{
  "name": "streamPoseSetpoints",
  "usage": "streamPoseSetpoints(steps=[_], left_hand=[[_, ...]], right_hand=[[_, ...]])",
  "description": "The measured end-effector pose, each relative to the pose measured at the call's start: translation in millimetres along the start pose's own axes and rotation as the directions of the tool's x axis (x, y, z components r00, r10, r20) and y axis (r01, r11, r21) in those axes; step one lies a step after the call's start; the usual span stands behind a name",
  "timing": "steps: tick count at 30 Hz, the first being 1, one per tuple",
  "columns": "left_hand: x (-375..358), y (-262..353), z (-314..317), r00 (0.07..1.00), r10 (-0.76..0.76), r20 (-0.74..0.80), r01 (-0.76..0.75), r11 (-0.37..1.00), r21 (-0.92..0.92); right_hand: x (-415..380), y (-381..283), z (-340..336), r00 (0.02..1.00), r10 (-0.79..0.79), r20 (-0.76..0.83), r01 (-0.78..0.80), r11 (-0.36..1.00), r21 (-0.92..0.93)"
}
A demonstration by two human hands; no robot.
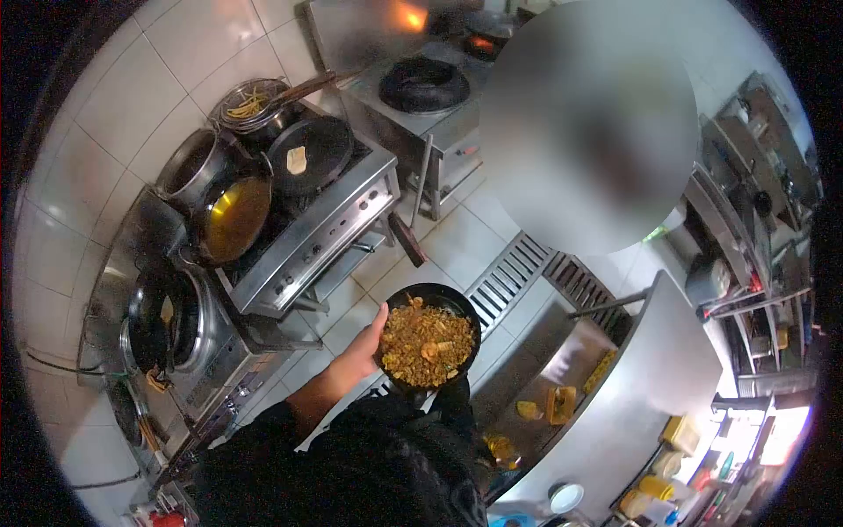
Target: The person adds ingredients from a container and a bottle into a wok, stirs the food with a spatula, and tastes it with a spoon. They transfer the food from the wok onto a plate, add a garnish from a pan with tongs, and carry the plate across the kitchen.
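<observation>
My left hand [362,350] grips the left rim of a round black bowl [475,327], with the thumb showing along its edge. Brown, grainy food that looks like fried rice [421,344] fills the bowl, with a few larger pieces on top. The bowl is held out in front of my dark clothing, above the tiled floor. My right hand does not show, and the underside of the bowl is hidden.
On the left, a steel stove [320,241] carries a pan of oil [233,220] and a flat pan [325,145] with a pale piece of food. A wok [158,316] sits nearer. A steel counter [632,378] stands right; floor grates [509,277] lie ahead. A blurred patch covers the upper right.
</observation>
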State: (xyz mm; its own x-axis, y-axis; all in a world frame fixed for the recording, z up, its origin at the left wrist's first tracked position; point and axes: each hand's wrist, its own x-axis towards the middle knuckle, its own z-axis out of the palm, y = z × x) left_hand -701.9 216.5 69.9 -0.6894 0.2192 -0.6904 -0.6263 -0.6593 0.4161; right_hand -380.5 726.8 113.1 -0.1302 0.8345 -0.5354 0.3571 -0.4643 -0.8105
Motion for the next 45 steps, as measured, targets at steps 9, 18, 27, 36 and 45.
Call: streamPoseSetpoints(steps=[9, 18, 27, 36, 45], left_hand=[[2, 76, 72, 0.969, 0.236, -0.077, -0.248, 0.908, -0.338], [-58, 58, -42, 0.695, 0.516, -0.501, -0.711, 0.596, -0.373], [-104, 26, -113, 0.416, 0.523, -0.744, -0.905, 0.315, -0.285], [-123, 26, -114, 0.173, 0.623, -0.763, -0.983, 0.155, -0.096], [-113, 15, -98, 0.006, 0.284, -0.959, -0.981, 0.186, 0.049]], right_hand=[[23, -151, 312, 0.784, 0.044, 0.619, 0.057, 0.988, -0.142], [-138, -142, 686, -0.093, 0.447, 0.890, 0.804, 0.561, -0.198], [-383, -18, 818, -0.724, 0.212, 0.656, 0.654, -0.091, 0.751], [-484, 63, 907, -0.723, 0.310, 0.618, 0.468, -0.440, 0.767], [-489, 69, 943, -0.748, 0.384, 0.541, 0.387, -0.410, 0.826]])
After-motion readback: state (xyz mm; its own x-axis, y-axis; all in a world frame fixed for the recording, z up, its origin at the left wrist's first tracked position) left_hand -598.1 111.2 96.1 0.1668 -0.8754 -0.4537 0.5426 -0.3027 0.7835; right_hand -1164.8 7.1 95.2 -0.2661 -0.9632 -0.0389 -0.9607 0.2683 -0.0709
